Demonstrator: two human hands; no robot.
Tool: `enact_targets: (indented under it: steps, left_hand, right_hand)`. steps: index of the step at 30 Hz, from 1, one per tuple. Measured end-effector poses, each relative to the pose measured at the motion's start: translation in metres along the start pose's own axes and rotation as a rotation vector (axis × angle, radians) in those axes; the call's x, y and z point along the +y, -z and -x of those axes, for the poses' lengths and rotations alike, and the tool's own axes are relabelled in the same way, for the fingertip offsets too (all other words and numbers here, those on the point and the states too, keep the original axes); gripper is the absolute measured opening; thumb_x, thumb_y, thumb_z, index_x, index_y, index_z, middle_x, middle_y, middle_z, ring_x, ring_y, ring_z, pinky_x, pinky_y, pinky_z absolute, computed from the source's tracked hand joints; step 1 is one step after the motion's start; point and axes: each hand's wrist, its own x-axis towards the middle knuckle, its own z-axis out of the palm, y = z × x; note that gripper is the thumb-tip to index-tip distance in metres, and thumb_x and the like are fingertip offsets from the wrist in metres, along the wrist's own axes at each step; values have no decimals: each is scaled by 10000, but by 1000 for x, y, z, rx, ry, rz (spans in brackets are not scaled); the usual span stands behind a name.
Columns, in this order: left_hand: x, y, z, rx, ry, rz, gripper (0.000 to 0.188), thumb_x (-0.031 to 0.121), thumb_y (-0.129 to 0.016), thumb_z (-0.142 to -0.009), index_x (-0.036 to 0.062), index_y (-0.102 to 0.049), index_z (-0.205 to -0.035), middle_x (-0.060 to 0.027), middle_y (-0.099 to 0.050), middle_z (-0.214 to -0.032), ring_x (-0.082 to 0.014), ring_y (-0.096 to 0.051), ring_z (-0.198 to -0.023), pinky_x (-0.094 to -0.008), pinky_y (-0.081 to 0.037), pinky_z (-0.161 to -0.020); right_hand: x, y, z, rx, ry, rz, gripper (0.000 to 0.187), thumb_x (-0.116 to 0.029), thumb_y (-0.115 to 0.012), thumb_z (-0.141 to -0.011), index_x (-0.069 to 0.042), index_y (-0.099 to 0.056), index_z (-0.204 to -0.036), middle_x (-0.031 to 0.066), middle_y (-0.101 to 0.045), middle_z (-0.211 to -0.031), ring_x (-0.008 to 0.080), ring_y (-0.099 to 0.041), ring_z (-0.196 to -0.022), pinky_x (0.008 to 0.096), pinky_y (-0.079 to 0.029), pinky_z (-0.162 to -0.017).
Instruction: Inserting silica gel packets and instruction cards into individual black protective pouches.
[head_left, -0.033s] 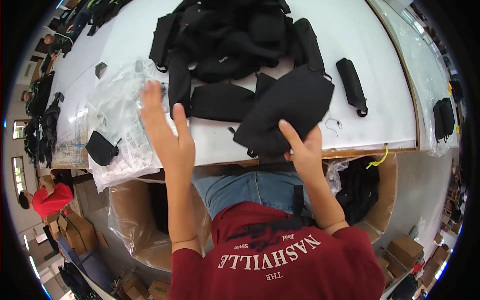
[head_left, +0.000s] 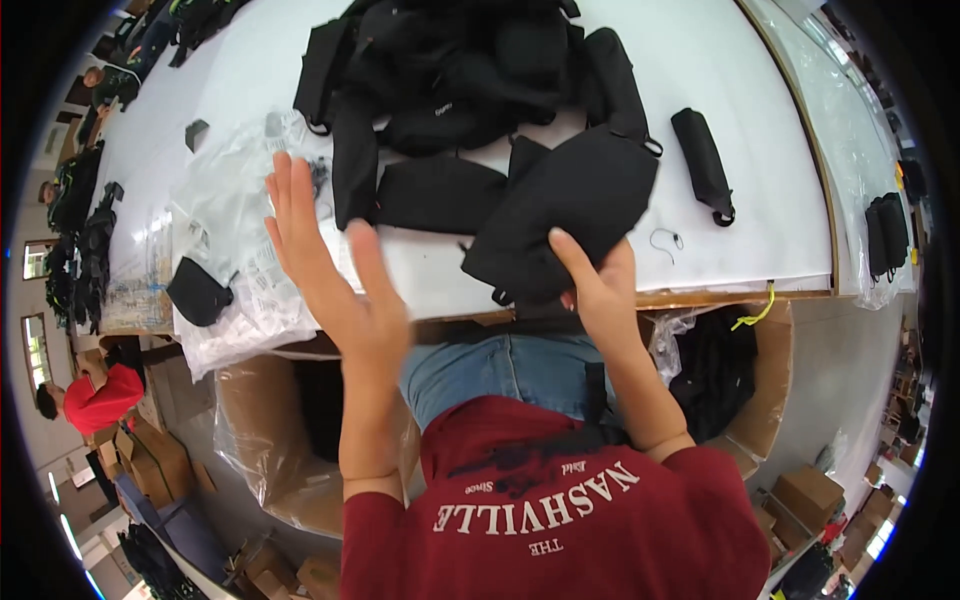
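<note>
Two bare hands work over a white table (head_left: 760, 245), seen from above through a wide fisheye view whose edges curve. The right hand (head_left: 605, 285) grips a broad, flat black fabric piece (head_left: 565, 205) by its near right side: the thumb presses on the upper face, while the fingers go underneath, mostly hidden. This piece is right of centre, held tilted above the table's near edge, its far right corner pointing away from the wearer.

The left hand (head_left: 345, 290) is raised to the left of it, well apart from the piece. Its fingers are stretched out, close together, and its thumb stands away from them. The thumb tip overlaps the end of a dark fabric strip (head_left: 353, 165) in the view; whether they touch, I cannot tell.

Beyond the hands sits a large heap of black fabric items (head_left: 470, 80), with a flat black panel (head_left: 440, 195) just on its near side. Crumpled clear plastic (head_left: 250, 325) spreads at the left, a small black pouch (head_left: 198, 293) lying on it. At the right are a narrow black pouch (head_left: 703, 165) and a thin dark cord (head_left: 665, 243). The wearer has a dark red T-shirt (head_left: 600, 540).
</note>
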Motion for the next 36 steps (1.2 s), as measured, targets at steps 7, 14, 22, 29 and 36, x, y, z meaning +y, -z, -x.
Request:
enact_targets:
  steps: [7, 14, 22, 29, 36]
  left_hand:
    - [-47, -37, -11, -328, 97, -145, 498, 123, -384, -965, -36, -295, -1428, -197, -282, -1501, -369, -210, -1406, -559, -63, -1115]
    - [51, -30, -2, -641, 135, 549, 436, 229, -356, -1002, 35, -405, -1389, -161, -373, -1456, -321, -273, -1382, -558, -67, -1118]
    - [32, 1, -14, 5, -179, 240, 508, 338, -366, -1001, 67, -354, -1430, -147, -347, -1482, -308, -243, -1408, -555, -49, -1118]
    - [-42, -40, 2, -396, 251, 640, 599, 455, -319, -1004, -13, -441, -1358, -143, -512, -1339, -271, -423, -1290, -424, -184, -1108]
    - [35, -27, 43, -609, 720, 1244, 450, 360, -537, -959, 0, -541, -1229, -71, -602, -1162, -153, -577, -1028, -262, -444, -886]
  right_hand:
    - [-11, 1, 9, -97, 306, -126, 255, -65, -609, -902, 42, -558, -1128, 64, -633, -1030, 129, -589, -870, 242, -469, -767]
    - [23, -15, -3, -92, 112, -122, 342, -123, -641, -894, 26, -530, -1180, 81, -604, -1113, 147, -566, -1017, 278, -439, -901]
    - [13, -4, -4, -90, -35, -89, 447, -110, -607, -898, 5, -450, -1300, 77, -545, -1235, 152, -511, -1144, 290, -382, -979]
    - [7, 39, -8, -276, -142, -403, 531, -85, -566, -862, 59, -389, -1341, 201, -546, -1249, 262, -584, -1108, 362, -453, -976]
    - [-10, 18, -18, -325, 62, 214, 397, -135, -613, -887, -6, -524, -1252, 106, -601, -1189, 210, -574, -1073, 304, -432, -934]
